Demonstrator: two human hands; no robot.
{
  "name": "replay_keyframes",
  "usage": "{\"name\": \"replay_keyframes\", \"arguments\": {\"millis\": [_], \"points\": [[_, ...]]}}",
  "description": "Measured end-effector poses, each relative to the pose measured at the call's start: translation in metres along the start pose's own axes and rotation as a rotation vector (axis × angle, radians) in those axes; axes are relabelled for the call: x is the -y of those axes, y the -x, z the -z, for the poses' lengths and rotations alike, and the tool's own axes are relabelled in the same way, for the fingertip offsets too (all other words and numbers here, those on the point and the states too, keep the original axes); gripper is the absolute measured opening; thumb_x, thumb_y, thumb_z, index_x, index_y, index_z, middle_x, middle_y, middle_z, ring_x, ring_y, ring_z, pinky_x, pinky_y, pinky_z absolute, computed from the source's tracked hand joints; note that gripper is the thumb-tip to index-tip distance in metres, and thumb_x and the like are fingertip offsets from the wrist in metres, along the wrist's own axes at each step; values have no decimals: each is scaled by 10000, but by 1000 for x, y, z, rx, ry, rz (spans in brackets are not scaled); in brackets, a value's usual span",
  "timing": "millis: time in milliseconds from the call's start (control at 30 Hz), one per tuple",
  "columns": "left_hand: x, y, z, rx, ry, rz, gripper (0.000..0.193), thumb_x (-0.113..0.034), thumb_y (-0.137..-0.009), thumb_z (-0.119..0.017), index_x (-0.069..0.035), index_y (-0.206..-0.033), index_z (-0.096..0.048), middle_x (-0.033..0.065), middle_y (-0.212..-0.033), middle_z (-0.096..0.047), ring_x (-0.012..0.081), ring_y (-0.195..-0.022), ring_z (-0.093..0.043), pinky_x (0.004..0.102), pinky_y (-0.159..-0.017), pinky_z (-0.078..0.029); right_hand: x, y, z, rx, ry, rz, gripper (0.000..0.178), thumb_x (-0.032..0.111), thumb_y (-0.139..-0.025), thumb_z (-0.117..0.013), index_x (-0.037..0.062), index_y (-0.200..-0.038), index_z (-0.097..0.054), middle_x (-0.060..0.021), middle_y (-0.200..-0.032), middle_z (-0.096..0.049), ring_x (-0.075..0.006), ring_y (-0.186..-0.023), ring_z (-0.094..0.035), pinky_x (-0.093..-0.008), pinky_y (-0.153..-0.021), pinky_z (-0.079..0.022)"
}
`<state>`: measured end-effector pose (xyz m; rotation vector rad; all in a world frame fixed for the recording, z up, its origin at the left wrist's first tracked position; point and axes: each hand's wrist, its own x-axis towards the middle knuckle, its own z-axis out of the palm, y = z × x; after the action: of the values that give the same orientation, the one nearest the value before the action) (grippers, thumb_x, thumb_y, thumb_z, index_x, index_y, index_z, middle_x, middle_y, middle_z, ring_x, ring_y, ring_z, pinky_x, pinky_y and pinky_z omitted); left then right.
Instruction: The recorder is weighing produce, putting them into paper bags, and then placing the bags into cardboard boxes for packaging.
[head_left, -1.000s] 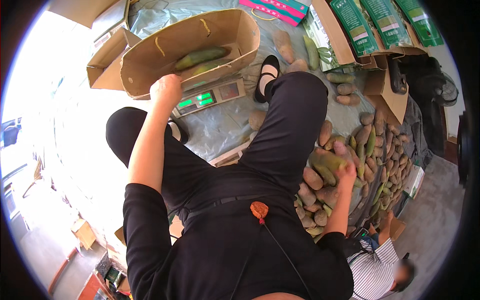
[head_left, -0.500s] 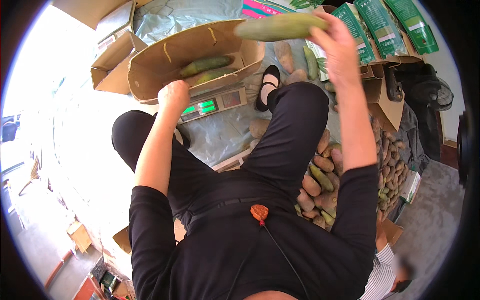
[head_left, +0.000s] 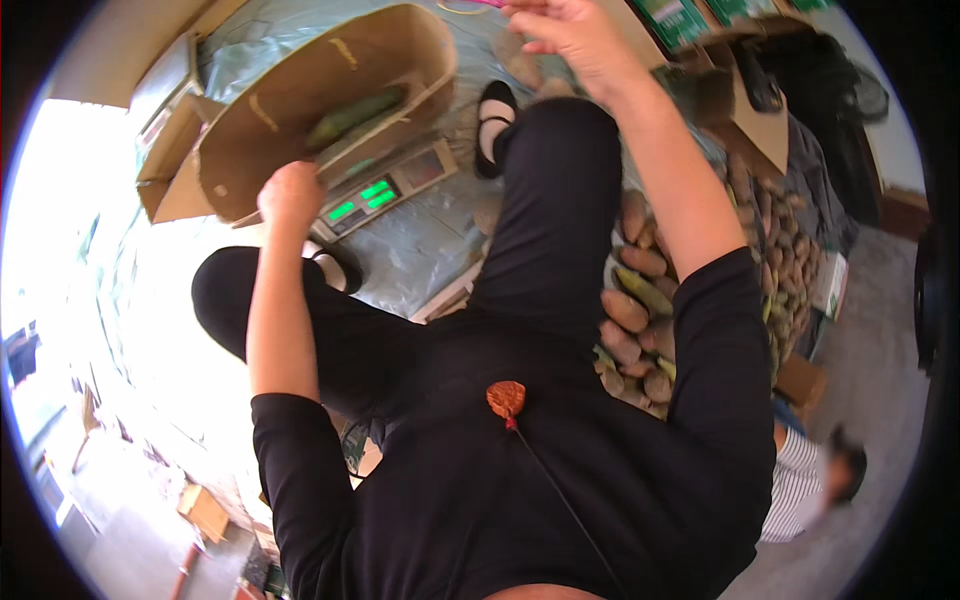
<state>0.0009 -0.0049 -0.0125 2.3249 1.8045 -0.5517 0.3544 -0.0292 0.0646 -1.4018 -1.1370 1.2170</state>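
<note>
My left hand (head_left: 292,195) is closed on the near rim of a long cardboard box (head_left: 235,165), which stands tilted in view on a digital scale (head_left: 430,168) with a lit green display. Inside the box lies a long green radish-like vegetable (head_left: 355,115); shadow and blur hide whatever else is in there. At the top edge of the picture my right hand (head_left: 570,40) reaches out with its fingers apart and no vegetable in them. Its fingertips are close to a pink edge with a thin yellow line, mostly cut off; contact cannot be made out.
Brown and green root vegetables (head_left: 630,310) lie in a heap by my right leg, and a larger pile (head_left: 785,250) spreads farther right. An open carton (head_left: 755,130) and a black fan (head_left: 865,95) stand at right. Another person (head_left: 800,480) is behind at lower right.
The long green vegetable has left my right hand and is out of sight there. That hand has moved up and left. My left hand stays at the box rim. The whole view has shifted.
</note>
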Motion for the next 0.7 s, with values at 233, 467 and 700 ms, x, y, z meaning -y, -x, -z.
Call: {"name": "replay_keyframes", "arguments": {"millis": [233,467,700], "points": [[-4,5,10,50,22,24,276,-288,-777,-622,-160,-1020,-652,145,-985,-642,335,-938,-605,440,-794,-486,-123,123,127,-439,210,-272,282,172,-805,-652,84,-1069,-605,-1,-978,-621,-105,-885,-569,-251,-694,-460],[-10,-2,1,3,65,-83,288,-255,-758,-601,-116,-1003,-658,192,-936,-638,357,-899,-608,445,-776,-473,-312,310,133,-149,842,-552,259,106,-699,-678,57,-951,-636,-155,-925,-645,-301,-896,-615,-391,-768,-473],[-4,0,0,-18,145,-97,264,-228,-749,-638,-60,-951,-664,184,-854,-652,352,-811,-628,414,-715,-483,-320,399,73,129,917,-872,285,101,-707,-658,61,-987,-619,-154,-1032,-611,-323,-1016,-563,-402,-826,-467]]}}
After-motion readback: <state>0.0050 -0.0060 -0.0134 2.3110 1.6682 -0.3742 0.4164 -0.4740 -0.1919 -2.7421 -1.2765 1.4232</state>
